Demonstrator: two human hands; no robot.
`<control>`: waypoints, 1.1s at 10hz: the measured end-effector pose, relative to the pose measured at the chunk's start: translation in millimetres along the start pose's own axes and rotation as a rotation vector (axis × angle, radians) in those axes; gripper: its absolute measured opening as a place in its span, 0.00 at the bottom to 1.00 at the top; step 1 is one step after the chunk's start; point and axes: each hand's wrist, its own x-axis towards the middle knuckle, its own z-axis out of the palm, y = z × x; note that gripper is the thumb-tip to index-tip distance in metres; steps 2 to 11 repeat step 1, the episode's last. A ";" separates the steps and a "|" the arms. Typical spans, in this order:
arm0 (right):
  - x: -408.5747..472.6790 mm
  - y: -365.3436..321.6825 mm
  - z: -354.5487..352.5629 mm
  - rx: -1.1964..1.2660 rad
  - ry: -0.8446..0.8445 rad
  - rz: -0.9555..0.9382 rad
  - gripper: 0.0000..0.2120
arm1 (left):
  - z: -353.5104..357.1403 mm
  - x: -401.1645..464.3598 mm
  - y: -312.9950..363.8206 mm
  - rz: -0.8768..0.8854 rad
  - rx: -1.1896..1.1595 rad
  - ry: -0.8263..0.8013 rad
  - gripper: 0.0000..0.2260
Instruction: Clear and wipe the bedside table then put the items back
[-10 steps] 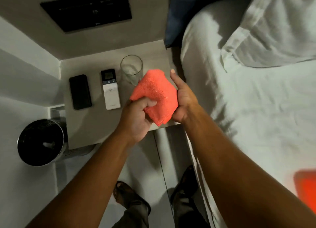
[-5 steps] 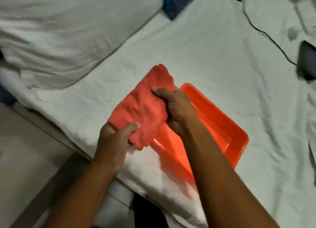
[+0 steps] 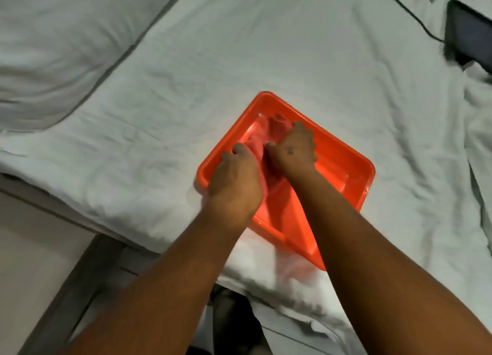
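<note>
An orange plastic tray (image 3: 346,173) lies on the white bed sheet near the bed's edge. The orange cloth (image 3: 269,133) sits bunched inside the tray at its far left corner. My left hand (image 3: 234,178) grips the cloth's near end, over the tray's left rim. My right hand (image 3: 292,146) presses down on the cloth with curled fingers. Most of the cloth is hidden under both hands. The bedside table is out of view.
A white pillow (image 3: 53,48) lies at the upper left of the bed. A black cable (image 3: 407,10) runs to a dark flat device (image 3: 468,34) at the upper right. The bed frame edge (image 3: 80,269) and floor show at the lower left.
The view swung from the bedside table to the bed. Both hands carried the orange cloth over and lowered it into the orange tray.
</note>
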 end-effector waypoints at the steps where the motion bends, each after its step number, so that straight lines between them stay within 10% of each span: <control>1: -28.6 -25.5 -10.1 -0.184 0.116 -0.043 0.40 | -24.2 -7.9 -20.4 0.135 -0.033 0.145 0.19; 11: -28.6 -25.5 -10.1 -0.184 0.116 -0.043 0.40 | -24.2 -7.9 -20.4 0.135 -0.033 0.145 0.19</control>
